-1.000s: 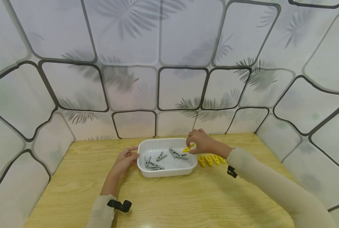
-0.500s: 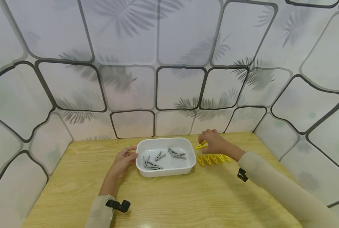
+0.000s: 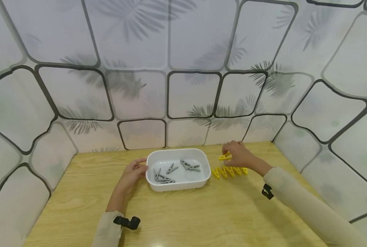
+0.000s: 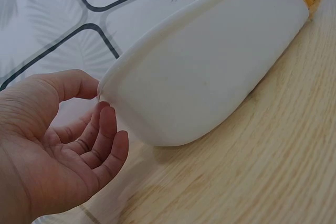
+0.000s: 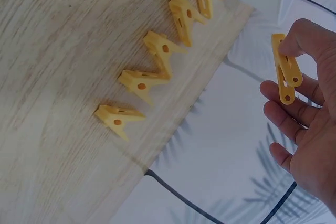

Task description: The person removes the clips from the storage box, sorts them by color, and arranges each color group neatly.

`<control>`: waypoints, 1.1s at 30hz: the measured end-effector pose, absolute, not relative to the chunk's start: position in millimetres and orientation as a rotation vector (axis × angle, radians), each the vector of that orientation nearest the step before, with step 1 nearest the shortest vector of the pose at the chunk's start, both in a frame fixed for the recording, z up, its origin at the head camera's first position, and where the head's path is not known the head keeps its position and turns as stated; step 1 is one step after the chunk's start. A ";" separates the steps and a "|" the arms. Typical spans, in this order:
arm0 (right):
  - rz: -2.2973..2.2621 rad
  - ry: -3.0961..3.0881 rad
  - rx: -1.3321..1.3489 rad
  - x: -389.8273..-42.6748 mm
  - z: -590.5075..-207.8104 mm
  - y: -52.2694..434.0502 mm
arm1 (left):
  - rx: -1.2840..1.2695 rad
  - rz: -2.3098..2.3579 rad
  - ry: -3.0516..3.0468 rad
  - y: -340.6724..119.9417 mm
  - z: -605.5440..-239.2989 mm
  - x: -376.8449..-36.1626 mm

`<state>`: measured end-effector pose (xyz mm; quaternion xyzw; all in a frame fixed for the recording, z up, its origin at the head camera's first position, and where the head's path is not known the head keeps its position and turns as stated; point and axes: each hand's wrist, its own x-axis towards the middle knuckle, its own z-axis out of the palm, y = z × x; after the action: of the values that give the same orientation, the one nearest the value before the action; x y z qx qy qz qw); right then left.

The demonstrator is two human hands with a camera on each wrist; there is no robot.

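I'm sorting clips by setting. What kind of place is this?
Probably a staged tabletop booth, not a lived-in room: a wooden table enclosed by leaf-printed panels, with only a white tub of grey clothespins and yellow clothespins.

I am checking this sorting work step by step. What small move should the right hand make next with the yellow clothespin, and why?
Probably lower the yellow plastic clothespin, pinched in the right hand, onto the wooden table at the end of the row of yellow clothespins. Only grey plastic clothespins lie in the white plastic tub, whose rim the left hand touches.
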<state>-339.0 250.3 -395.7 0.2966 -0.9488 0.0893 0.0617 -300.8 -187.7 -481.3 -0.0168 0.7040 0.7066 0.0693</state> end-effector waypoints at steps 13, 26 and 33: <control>0.340 -2.854 0.827 -335.7 -408.0 272.2 | -0.069 2.115 2.122 -187.9 -480.0 -298.7; 0.230 -2.946 0.611 -330.2 -399.3 310.7 | -0.051 2.127 2.110 -188.9 -477.3 -301.4; 0.166 -2.917 0.394 -324.6 -414.5 330.0 | -0.058 2.118 2.109 -187.1 -478.0 -299.9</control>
<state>-324.6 330.0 -414.5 0.1331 -0.9848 0.0560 0.0967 -299.9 -187.1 -478.0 -0.0195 0.7035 0.7064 0.0762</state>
